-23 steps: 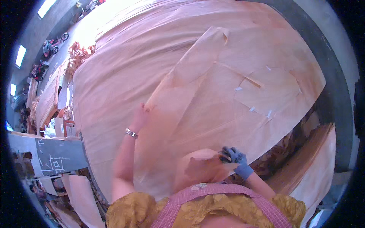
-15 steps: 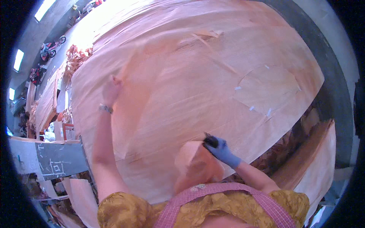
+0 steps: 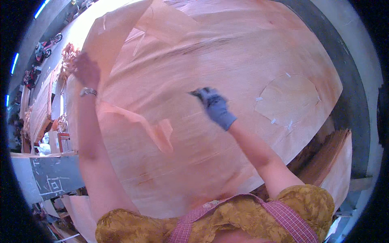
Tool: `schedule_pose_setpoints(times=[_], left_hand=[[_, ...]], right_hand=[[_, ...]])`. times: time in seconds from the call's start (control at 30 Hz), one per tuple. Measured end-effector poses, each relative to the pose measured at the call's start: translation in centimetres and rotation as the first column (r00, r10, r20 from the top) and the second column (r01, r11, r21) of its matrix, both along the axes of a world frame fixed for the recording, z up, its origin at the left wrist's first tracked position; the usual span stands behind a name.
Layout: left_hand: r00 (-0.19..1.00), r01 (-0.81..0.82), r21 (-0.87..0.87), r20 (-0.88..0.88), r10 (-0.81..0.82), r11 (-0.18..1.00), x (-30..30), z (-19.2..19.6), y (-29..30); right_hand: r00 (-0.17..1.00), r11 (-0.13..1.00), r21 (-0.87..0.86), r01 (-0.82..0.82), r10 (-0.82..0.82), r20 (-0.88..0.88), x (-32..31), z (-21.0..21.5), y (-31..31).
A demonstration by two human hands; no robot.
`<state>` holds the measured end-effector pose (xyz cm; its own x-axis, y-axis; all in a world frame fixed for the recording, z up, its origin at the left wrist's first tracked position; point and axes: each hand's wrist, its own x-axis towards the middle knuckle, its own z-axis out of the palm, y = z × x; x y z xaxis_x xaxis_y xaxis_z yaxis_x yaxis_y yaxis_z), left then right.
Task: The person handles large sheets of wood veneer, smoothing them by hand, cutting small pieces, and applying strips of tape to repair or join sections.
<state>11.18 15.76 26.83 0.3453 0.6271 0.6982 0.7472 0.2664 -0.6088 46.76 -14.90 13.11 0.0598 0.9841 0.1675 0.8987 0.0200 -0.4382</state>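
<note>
A broad stack of thin, orange-tan wood veneer sheets (image 3: 210,162) spreads out before me. At the far left my left hand (image 3: 86,71), bare and blurred, is closed on a lifted veneer strip (image 3: 109,36) whose far end folds over the stack. My right hand (image 3: 215,107), in a blue-grey glove, is over the middle of the stack. Its fingers are wrapped round a small dark pointed tool (image 3: 195,93), perhaps a knife, its tip toward the left. A loose curled veneer piece (image 3: 156,131) lies between my arms.
An oval patch (image 3: 287,99) held by short pieces of white tape is at the stack's right. A grey board with white marks (image 3: 56,178) stands at the left. More veneer (image 3: 336,174) leans at the lower right. Motorbikes (image 3: 46,46) are parked at the far left.
My left hand has moved left and slightly farther away, with the veneer strip now raised. My right hand with the dark tool has moved from near my body to the middle of the stack.
</note>
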Motion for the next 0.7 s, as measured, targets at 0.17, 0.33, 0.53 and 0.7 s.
schedule_pose_setpoints(times=[0.17, 0.33, 0.53, 0.7], left_hand=[[0.898, 0.432, -0.781, 0.416, -0.142, 0.45, 10.5, -10.0, -8.9], [0.747, 0.638, -0.685, 0.662, -0.064, 0.352, 11.5, -16.5, -10.8], [0.796, 0.546, -0.765, 0.601, 0.074, 0.342, 11.1, -17.4, -14.0], [0.834, 0.484, -0.781, 0.548, 0.06, 0.395, 9.8, -16.6, -17.6]], right_hand=[[0.884, 0.997, -0.043, 0.065, -0.037, 0.465, 7.8, -4.6, -2.5], [0.909, 0.999, -0.038, -0.007, 0.022, 0.416, 7.5, -5.9, -5.0], [0.912, 0.999, -0.042, 0.026, -0.006, 0.41, 7.2, -5.4, -7.2], [0.958, 0.991, 0.092, 0.101, -0.122, 0.26, 8.7, -3.3, -9.2]])
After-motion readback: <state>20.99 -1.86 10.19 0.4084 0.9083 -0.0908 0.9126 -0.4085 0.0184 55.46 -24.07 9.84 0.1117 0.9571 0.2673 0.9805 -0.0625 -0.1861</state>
